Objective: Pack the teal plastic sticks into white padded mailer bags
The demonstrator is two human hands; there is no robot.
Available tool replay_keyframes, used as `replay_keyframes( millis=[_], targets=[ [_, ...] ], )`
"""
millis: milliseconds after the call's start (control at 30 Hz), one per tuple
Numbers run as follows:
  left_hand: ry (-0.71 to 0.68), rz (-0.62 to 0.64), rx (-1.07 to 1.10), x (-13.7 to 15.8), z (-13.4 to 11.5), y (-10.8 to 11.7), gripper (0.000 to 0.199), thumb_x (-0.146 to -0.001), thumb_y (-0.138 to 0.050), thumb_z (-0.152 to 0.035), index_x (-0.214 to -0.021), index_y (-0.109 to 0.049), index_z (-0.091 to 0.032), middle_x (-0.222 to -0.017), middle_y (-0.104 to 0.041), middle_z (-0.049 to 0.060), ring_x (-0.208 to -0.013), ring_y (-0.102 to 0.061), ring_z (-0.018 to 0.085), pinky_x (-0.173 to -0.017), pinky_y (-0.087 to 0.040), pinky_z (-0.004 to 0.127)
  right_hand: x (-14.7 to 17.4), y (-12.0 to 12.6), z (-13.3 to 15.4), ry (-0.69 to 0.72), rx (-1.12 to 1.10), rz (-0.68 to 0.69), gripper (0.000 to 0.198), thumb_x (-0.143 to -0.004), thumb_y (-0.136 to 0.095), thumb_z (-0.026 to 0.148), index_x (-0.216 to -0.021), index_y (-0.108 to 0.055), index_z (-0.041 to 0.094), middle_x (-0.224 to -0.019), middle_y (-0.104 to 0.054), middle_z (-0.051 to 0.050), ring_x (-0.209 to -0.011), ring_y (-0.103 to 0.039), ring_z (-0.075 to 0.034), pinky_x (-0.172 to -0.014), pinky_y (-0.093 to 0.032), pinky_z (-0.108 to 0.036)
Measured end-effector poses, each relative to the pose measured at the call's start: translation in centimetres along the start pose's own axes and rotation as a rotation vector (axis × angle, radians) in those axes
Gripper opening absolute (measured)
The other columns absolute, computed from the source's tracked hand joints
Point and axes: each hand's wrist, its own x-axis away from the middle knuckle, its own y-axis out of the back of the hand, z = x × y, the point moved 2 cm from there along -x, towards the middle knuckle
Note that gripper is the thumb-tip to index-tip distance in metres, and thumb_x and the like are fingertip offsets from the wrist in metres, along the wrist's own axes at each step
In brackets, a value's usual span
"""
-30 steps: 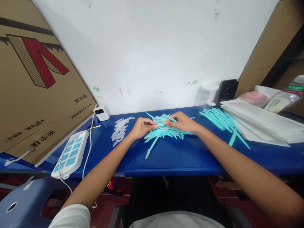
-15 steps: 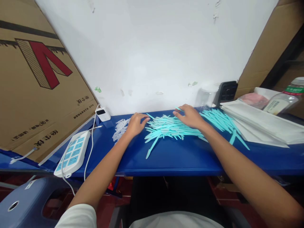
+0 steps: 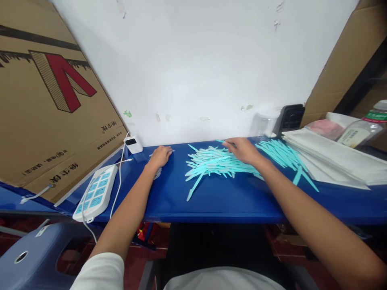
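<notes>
My right hand [image 3: 241,149] pinches one slim turquoise stick, shaped like an eyebrow razor [image 3: 220,141], above the back of a heaped pile of similar sticks [image 3: 211,163]. Some of these have paler, wider ends, and one stick [image 3: 195,187] juts out toward the front. My left hand [image 3: 161,156] rests over small translucent pale pieces, perhaps caps [image 3: 157,173], left of the pile. Its fingers are bent together, and what lies under them is hidden. A second group of turquoise sticks [image 3: 279,153] lies beyond my right wrist.
The blue table [image 3: 211,205] meets a white wall. At left are a power strip [image 3: 96,193], cables, a small white device [image 3: 133,144] and a large cardboard box [image 3: 69,133]. White sheets or bags [image 3: 335,157], a clear jar [image 3: 267,123], a dark phone-like device [image 3: 292,117] and a bottle [image 3: 364,129] stand right.
My left hand has moved left, from the edge of the turquoise pile onto the translucent pieces. My right hand stays near the same spot with its stick, which now shows more clearly.
</notes>
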Motion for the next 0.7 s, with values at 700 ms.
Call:
replay_keyframes(
  millis=[700],
  targets=[
    [-0.06,0.045,0.378,0.1,-4.4,-1.0,0.032,-0.104,-0.047,-0.047,-0.106,-0.062,-0.019,-0.087,-0.071,0.006,-0.079,-0.065,0.021,-0.077,-0.05,0.033,-0.1,-0.4,1.1,0.058,-0.108,0.059,0.036,-0.103,-0.04,0.038,-0.077,-0.059,0.021,-0.076,-0.07,-0.005,-0.067,-0.058,-0.019,-0.065,-0.036,-0.031]
  ],
)
